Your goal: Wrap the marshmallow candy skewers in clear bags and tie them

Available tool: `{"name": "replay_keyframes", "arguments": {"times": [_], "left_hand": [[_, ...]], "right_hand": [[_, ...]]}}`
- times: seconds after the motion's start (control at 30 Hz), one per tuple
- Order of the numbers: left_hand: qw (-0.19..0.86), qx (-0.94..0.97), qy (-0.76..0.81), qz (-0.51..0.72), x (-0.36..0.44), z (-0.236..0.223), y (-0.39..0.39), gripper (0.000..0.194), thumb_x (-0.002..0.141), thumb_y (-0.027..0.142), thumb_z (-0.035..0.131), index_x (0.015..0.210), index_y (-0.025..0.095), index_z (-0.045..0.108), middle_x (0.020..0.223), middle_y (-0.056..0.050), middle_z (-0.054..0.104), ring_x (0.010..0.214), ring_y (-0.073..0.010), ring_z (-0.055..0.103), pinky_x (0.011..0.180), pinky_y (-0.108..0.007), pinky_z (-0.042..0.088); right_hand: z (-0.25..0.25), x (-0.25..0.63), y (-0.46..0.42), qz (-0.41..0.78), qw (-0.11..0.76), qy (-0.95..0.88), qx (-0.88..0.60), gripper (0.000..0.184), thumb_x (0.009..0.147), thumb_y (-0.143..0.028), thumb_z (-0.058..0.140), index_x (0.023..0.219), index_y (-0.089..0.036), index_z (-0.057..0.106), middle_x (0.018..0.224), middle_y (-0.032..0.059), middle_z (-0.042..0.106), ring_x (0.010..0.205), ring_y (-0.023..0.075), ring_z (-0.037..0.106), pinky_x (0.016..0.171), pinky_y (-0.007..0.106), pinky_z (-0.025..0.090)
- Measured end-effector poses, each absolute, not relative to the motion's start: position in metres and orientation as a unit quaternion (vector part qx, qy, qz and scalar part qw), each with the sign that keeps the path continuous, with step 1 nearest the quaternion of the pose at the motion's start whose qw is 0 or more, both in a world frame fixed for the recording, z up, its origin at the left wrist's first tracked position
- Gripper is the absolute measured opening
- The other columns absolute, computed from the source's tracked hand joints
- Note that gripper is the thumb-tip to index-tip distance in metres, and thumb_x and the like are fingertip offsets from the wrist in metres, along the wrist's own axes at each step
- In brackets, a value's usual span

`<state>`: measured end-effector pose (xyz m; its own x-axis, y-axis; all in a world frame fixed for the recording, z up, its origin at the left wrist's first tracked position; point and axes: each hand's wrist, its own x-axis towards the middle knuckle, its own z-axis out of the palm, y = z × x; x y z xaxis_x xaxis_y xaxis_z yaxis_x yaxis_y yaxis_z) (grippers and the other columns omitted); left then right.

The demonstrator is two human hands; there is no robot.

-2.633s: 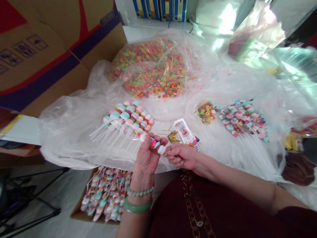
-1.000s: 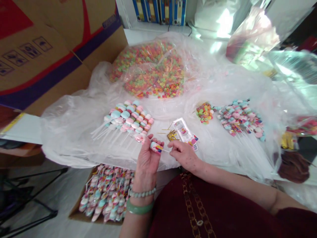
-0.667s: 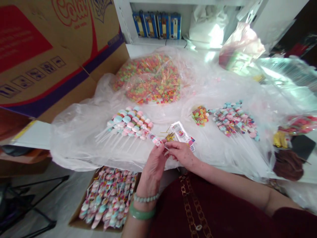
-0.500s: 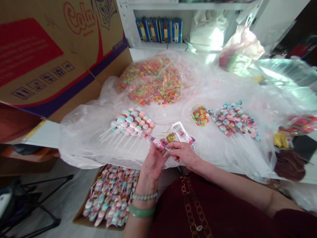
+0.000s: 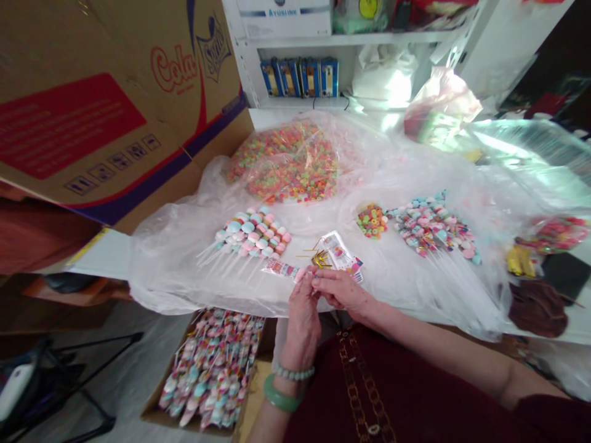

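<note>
A marshmallow skewer in a clear printed wrapper [image 5: 282, 269] points left from between my hands, just above the table's front edge. My left hand [image 5: 303, 304] is closed, its fingertips pinching the lower end of the wrapper. Against it, my right hand [image 5: 340, 288] is closed too, thumb and fingers on the same end. The fingers hide the stick and whatever small thing they may grip there. Just beyond lie gold twist ties [image 5: 320, 257] and a stack of printed wrappers [image 5: 337, 247]. Unwrapped marshmallow skewers [image 5: 253, 232] lie in a row to the left.
Wrapped skewers [image 5: 436, 224] lie at right, beside a small heap of ring candies [image 5: 372, 220]. A large bag of ring candies [image 5: 290, 163] sits behind. A cardboard box [image 5: 106, 98] stands at left; a carton of wrapped skewers [image 5: 207, 369] is on the floor.
My left hand has turned and closed in against my right at the wrapper's lower end. The wrapped skewer now points more plainly left. The camera view has tipped up slightly.
</note>
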<state>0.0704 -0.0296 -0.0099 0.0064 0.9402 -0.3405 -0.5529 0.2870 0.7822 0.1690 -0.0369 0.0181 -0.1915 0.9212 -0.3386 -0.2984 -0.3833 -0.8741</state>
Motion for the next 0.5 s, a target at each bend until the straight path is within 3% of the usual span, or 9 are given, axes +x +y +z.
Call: {"name": "replay_keyframes", "arguments": {"times": [0.13,0.27,0.37,0.43,0.5], "left_hand": [[0.742,0.184,0.386,0.516,0.069,0.002,-0.029,0.029,0.072,0.034,0.072,0.095,0.017,0.071,0.096,-0.006,0.070,0.089,-0.0175,0.063,0.082,-0.030,0.048],[0.794,0.195,0.355,0.454,0.059,0.010,-0.025,0.034,0.072,0.040,0.073,0.093,0.013,0.072,0.099,-0.010,0.071,0.094,-0.0205,0.063,0.087,-0.033,0.049],[0.770,0.215,0.379,0.467,0.053,0.009,-0.022,0.025,0.072,0.038,0.073,0.072,0.013,0.071,0.096,-0.010,0.072,0.092,-0.0204,0.064,0.085,-0.031,0.051],[0.770,0.194,0.379,0.475,0.049,0.006,-0.018,0.030,0.074,0.037,0.071,0.057,0.014,0.064,0.092,-0.010,0.072,0.086,-0.0206,0.065,0.076,-0.031,0.054],[0.775,0.145,0.387,0.477,0.047,0.002,-0.014,0.029,0.076,0.036,0.067,0.058,0.014,0.063,0.086,-0.009,0.071,0.076,-0.0185,0.065,0.064,-0.029,0.054]], "right_hand": [[0.016,0.167,-0.033,0.728,0.451,-0.277,-0.436,0.030,0.071,-0.041,0.066,0.070,-0.020,0.046,0.041,-0.0136,0.028,0.034,0.0027,0.018,0.035,0.018,0.011],[0.011,0.169,-0.030,0.801,0.376,-0.244,-0.397,0.030,0.069,-0.038,0.066,0.071,-0.022,0.041,0.039,-0.0145,0.026,0.033,0.0038,0.015,0.035,0.018,0.008],[0.009,0.169,-0.031,0.815,0.312,-0.299,-0.387,0.027,0.078,-0.043,0.055,0.069,-0.022,0.040,0.041,-0.0135,0.023,0.034,0.0056,0.015,0.036,0.019,0.013],[0.012,0.167,-0.034,0.723,0.310,-0.410,-0.462,0.027,0.084,-0.041,0.048,0.066,-0.022,0.042,0.044,-0.0095,0.032,0.037,0.0079,0.026,0.039,0.021,0.024],[0.016,0.164,-0.038,0.515,0.344,-0.557,-0.554,0.020,0.086,-0.033,0.048,0.072,-0.020,0.051,0.061,-0.0015,0.052,0.055,0.0126,0.047,0.053,0.025,0.039]]}}
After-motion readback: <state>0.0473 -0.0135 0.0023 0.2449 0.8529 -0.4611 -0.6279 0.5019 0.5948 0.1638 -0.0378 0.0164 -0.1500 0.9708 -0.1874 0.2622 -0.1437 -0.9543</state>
